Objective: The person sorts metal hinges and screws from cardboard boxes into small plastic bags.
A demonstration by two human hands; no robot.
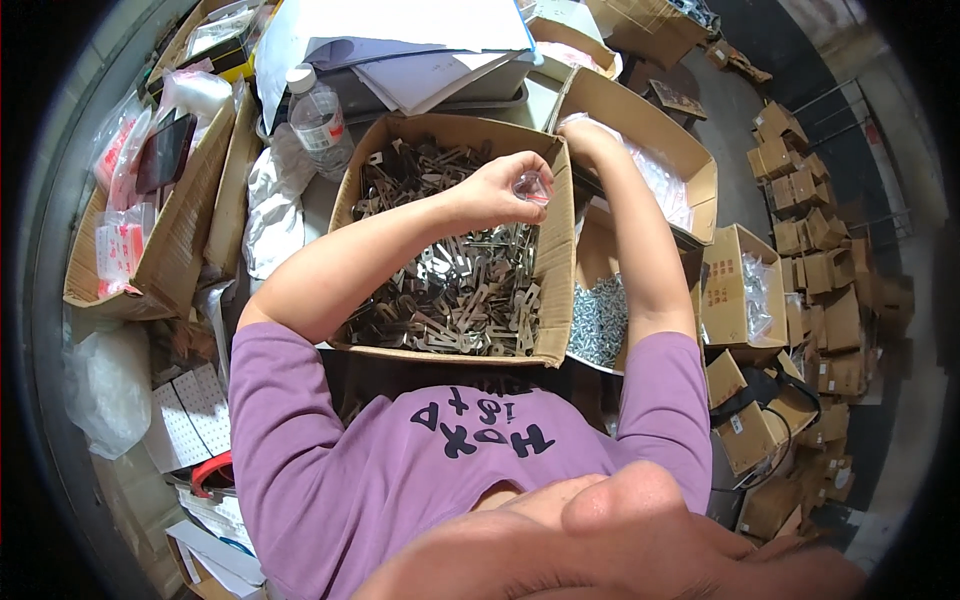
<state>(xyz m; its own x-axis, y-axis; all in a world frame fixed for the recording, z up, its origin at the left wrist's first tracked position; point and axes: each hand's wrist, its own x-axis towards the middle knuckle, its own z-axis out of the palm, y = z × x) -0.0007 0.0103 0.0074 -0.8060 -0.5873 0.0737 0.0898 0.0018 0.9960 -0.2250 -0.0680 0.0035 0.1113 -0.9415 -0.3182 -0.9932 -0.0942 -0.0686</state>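
Note:
Above the right side of a cardboard box of metal brackets (556,300), my left hand (497,190) is closed on a small clear plastic bag (533,188) with a red line. The flat, slotted brackets (470,290) lie heaped loosely in that box. My right hand (590,142) reaches into the far left corner of another cardboard box (705,190). Clear plastic bags (662,185) fill that second box. The fingers of my right hand are hidden, so what they touch does not show. Beneath my right forearm is a pile of small silver screws (600,318).
A clear bottle (320,125) stands beyond the bracket box at left, near stacked papers (420,70). Further left, a carton (185,250) holds bags and a dark phone (166,153). Several small cartons (800,190) are piled on the right.

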